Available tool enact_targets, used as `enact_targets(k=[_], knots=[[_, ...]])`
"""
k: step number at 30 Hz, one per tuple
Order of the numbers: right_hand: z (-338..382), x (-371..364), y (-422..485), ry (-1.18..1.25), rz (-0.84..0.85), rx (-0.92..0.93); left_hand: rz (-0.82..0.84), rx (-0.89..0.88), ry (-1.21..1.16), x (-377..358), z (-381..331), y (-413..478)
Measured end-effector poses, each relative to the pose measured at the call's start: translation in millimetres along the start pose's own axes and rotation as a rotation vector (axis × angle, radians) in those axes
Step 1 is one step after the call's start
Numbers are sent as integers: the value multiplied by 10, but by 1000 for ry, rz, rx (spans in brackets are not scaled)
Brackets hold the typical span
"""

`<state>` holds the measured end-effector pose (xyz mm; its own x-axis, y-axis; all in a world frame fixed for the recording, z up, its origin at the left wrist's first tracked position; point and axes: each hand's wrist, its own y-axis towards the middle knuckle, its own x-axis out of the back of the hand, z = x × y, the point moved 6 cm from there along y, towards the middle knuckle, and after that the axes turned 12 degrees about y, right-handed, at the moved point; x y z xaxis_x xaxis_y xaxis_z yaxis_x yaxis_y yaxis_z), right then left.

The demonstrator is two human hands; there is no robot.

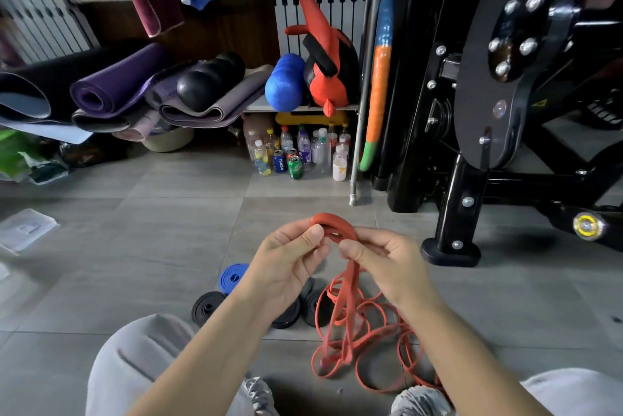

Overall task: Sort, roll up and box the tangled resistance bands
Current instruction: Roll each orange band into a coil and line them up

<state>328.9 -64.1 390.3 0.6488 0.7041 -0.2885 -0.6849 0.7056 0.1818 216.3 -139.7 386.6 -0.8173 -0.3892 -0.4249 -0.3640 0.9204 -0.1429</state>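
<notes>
Left hand (290, 267): thumb and curled fingers pinch the small started coil of the red band (334, 226) at centre frame. Right hand (387, 264): thumb and fingers pinch the same coil from its other side. Both forearms rise from the bottom edge, converging.

Most of the red band hangs and lies loose at lower centre.

Judged progress: one blue roll (232, 277) and several black rolls (207, 308) lie finished on the floor (151, 247). Nothing appears boxed. A clear container (23, 230) sits at mid-left.
</notes>
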Motion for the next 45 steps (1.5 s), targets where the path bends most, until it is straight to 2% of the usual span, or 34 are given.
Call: enact_targets(k=[2, 3, 4, 5, 6, 7, 8, 9, 11, 13, 18, 25, 28, 29, 30, 31, 33, 34, 36, 38, 39, 41, 45], knots=[[17, 16, -14, -39, -22, 15, -12, 43, -53, 11, 107, -12], [32, 29, -22, -83, -14, 18, -21, 61, -24, 28, 146, -19], [54, 53, -27, -177, -4, 30, -44, 58, 116, 62, 143, -26], [91, 77, -25, -326, 6, 48, -76, 14, 400, 102, 79, -29], [118, 99, -9, -527, 32, 67, -119, -79, 809, 130, -32, -28], [121, 95, 9, -727, 90, 69, -127, -195, 1204, 92, -135, -27], [119, 73, 25, -894, 158, 74, -90, -305, 1485, 9, -206, -29], [117, 40, 40, -1004, 221, 73, -17, -366, 1650, -94, -251, -25], [149, -15, 63, -1064, 283, 82, 115, -394, 1786, -267, -290, -16], [202, -7, 65, -1026, 256, 123, 135, -398, 1785, -343, -333, -7], [181, 174, -37, -604, 95, -20, -5, -305, 1434, -228, -415, -29], [143, 105, -140, -159, 23, -37, -75, -195, 575, -134, -170, -76], [140, 61, -132, -126, -57, 32, -82, -136, 192, -184, 41, -88], [134, 82, -124, -153, -78, 41, -91, -110, 142, -197, 93, -97], [132, 113, -120, -190, -85, 30, -117, -96, 197, -191, 98, -105], [132, 143, -117, -232, -74, 1, -159, -114, 398, -157, 51, -108], [133, 198, -93, -396, -5, -52, -178, -283, 1065, -144, -150, -109], [133, 204, -73, -523, 47, -55, -124, -394, 1343, -196, -230, -117], [137, 190, -31, -757, 126, -30, 35, -511, 1612, -337, -301, -122], [179, 165, 1, -827, 135, 15, 125, -584, 1679, -436, -357, -144], [199, 162, 7, -787, 124, 17, 141, -617, 1660, -457, -384, -159], [217, 176, -5, -566, 100, -35, 119, -608, 1498, -413, -436, -164], [156, 183, -64, -147, 99, -105, -59, -477, 1144, -253, -420, -154]])
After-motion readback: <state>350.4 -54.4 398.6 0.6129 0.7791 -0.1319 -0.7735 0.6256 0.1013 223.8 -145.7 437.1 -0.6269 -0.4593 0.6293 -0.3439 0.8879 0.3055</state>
